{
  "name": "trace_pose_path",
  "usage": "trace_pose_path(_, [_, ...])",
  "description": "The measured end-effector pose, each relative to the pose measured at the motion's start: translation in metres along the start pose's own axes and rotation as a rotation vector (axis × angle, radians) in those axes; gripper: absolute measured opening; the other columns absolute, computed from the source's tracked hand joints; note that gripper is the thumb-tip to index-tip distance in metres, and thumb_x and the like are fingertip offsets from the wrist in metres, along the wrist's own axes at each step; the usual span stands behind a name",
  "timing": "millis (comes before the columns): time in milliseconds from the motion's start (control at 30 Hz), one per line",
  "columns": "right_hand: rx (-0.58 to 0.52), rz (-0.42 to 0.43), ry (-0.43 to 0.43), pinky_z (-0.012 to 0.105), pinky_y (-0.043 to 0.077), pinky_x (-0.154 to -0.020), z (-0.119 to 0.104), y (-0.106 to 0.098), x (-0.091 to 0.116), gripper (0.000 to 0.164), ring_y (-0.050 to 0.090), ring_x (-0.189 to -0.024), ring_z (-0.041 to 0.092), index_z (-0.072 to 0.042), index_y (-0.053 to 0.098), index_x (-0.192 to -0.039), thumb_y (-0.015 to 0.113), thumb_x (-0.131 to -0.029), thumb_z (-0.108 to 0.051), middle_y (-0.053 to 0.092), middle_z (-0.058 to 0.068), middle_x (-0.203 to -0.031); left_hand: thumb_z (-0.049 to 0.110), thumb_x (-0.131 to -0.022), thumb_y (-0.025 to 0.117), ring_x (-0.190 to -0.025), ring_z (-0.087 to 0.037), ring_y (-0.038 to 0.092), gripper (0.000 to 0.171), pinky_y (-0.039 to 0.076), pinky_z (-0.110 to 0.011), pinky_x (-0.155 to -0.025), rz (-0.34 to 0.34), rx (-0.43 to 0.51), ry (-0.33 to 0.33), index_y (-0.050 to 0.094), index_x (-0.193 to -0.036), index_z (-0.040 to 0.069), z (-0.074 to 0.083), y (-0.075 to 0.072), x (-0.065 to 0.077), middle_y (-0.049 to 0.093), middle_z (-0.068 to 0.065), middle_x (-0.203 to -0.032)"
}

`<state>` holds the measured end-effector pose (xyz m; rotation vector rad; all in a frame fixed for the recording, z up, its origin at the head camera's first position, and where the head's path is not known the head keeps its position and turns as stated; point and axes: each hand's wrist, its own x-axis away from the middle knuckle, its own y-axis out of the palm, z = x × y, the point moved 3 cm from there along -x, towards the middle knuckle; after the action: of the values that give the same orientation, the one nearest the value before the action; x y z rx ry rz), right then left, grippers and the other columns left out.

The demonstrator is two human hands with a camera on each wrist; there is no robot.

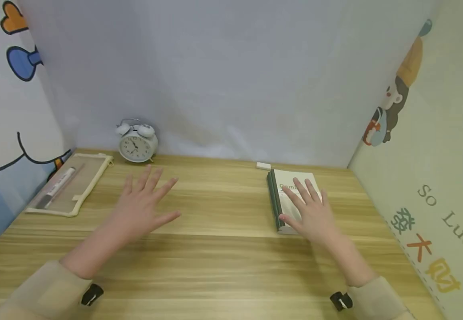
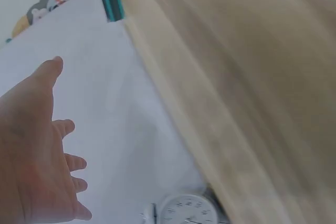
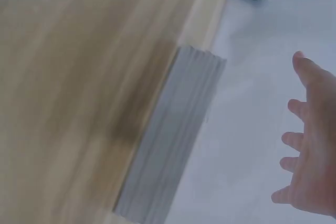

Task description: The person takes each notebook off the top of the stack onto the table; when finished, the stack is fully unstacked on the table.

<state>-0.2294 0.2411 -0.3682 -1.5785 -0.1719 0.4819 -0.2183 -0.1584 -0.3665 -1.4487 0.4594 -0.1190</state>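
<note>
Fingers spread, my left hand (image 1: 141, 206) is held over the wooden table between a zip pouch (image 1: 91, 186) and the table's middle, with nothing in its grasp. A white twin-bell alarm clock (image 1: 137, 144) stands just beyond its fingertips, against the back wall. My right hand (image 1: 313, 213) has its fingers splayed too and overlaps a stack of notebooks (image 1: 279, 195) in the head view; it holds nothing. In the right wrist view the grey page edges of the notebook stack (image 3: 170, 135) show, with the right hand (image 3: 315, 140) apart from them.
Inside the translucent pouch lies a marker (image 1: 57, 186). A small white eraser (image 1: 263, 166) sits at the back edge by the notebooks. The wooden table (image 1: 215, 266) is bounded by a pale back wall (image 1: 231, 80) and printed side panels (image 1: 435, 155).
</note>
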Motion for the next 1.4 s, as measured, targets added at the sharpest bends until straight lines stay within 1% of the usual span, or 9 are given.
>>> trace_pose_path(233, [-0.003, 0.042, 0.005, 0.068, 0.012, -0.107, 0.018, -0.023, -0.004, 0.073, 0.005, -0.144, 0.039, -0.022, 0.023, -0.151, 0.051, -0.091, -0.054, 0.014, 0.015, -0.157, 0.071, -0.084, 0.045, -0.145, -0.032, -0.006, 0.084, -0.007, -0.059, -0.111, 0.045, -0.048, 0.066, 0.026, -0.15, 0.025, 0.025, -0.016, -0.026, 0.008, -0.013, -0.158])
trace_pose_path(433, [-0.052, 0.081, 0.025, 0.066, 0.014, -0.108, 0.038, -0.033, -0.008, 0.075, 0.006, -0.142, 0.043, -0.019, 0.02, -0.152, 0.052, -0.092, -0.051, 0.01, 0.017, -0.157, 0.068, -0.085, 0.048, -0.144, -0.032, -0.011, 0.086, -0.004, -0.053, -0.115, 0.043, 0.008, 0.108, 0.024, -0.151, 0.019, 0.051, -0.016, -0.043, 0.002, -0.014, -0.158])
trace_pose_path(600, [-0.107, 0.087, 0.05, 0.069, 0.016, -0.105, 0.058, -0.031, -0.011, 0.076, 0.004, -0.142, 0.043, -0.017, 0.017, -0.152, 0.051, -0.093, -0.049, 0.008, 0.019, -0.157, 0.069, -0.085, 0.046, -0.144, -0.03, -0.012, 0.087, 0.001, -0.05, -0.116, 0.045, 0.069, 0.113, 0.022, -0.151, 0.018, 0.077, -0.002, -0.06, -0.002, -0.012, -0.158])
trace_pose_path(700, [-0.155, 0.086, 0.069, 0.07, 0.017, -0.104, 0.071, -0.027, -0.011, 0.079, 0.002, -0.143, 0.041, -0.017, 0.016, -0.152, 0.056, -0.091, -0.049, 0.01, 0.02, -0.156, 0.07, -0.085, 0.045, -0.144, -0.03, -0.011, 0.087, 0.005, -0.05, -0.116, 0.046, 0.096, 0.122, 0.022, -0.152, 0.018, 0.094, 0.006, -0.071, -0.002, -0.011, -0.159])
trace_pose_path(867, [-0.17, 0.066, 0.076, 0.067, 0.017, -0.106, 0.092, -0.018, -0.013, 0.088, 0.007, -0.142, 0.043, -0.018, 0.015, -0.153, 0.064, -0.086, -0.048, 0.015, 0.023, -0.154, 0.068, -0.085, 0.048, -0.145, -0.032, -0.006, 0.087, 0.006, -0.05, -0.116, 0.032, 0.156, 0.14, 0.023, -0.151, 0.017, 0.122, 0.021, -0.088, 0.003, -0.01, -0.158])
trace_pose_path(1000, [-0.314, -0.016, 0.105, 0.069, 0.017, -0.104, 0.105, -0.007, -0.012, 0.092, 0.011, -0.139, 0.048, -0.018, 0.011, -0.153, 0.067, -0.085, -0.044, 0.012, 0.024, -0.155, 0.067, -0.085, 0.049, -0.145, -0.032, -0.002, 0.089, 0.006, -0.048, -0.116, 0.002, 0.221, 0.157, 0.021, -0.152, 0.016, 0.144, 0.037, -0.101, 0.006, -0.01, -0.158])
trace_pose_path(1100, [-0.432, -0.068, 0.13, 0.07, 0.015, -0.104, 0.113, 0.001, -0.01, 0.091, 0.01, -0.139, 0.049, -0.014, 0.01, -0.153, 0.068, -0.087, -0.036, 0.007, 0.023, -0.156, 0.068, -0.084, 0.049, -0.145, -0.031, -0.002, 0.093, 0.005, -0.046, -0.116, -0.034, 0.278, 0.173, 0.015, -0.153, 0.015, 0.162, 0.05, -0.112, 0.004, -0.01, -0.158])
trace_pose_path(1233, [-0.483, -0.106, 0.165, 0.067, 0.014, -0.106, 0.124, 0.012, -0.004, 0.09, 0.009, -0.139, 0.049, -0.007, 0.011, -0.152, 0.067, -0.087, -0.037, 0.007, 0.023, -0.156, 0.067, -0.083, 0.052, -0.145, -0.03, -0.004, 0.097, 0.004, -0.045, -0.116, -0.091, 0.347, 0.175, 0.012, -0.153, 0.013, 0.185, 0.066, -0.125, 0.001, -0.008, -0.159])
trace_pose_path(1400, [-0.501, -0.152, 0.207, 0.067, 0.013, -0.106, 0.132, 0.025, 0.002, 0.093, 0.01, -0.138, 0.05, -0.003, 0.012, -0.151, 0.066, -0.086, -0.043, 0.009, 0.026, -0.154, 0.066, -0.082, 0.055, -0.145, -0.031, -0.001, 0.095, 0.009, -0.051, -0.116, -0.144, 0.332, 0.136, 0.018, -0.152, 0.013, 0.201, 0.082, -0.137, 0.01, -0.009, -0.158])
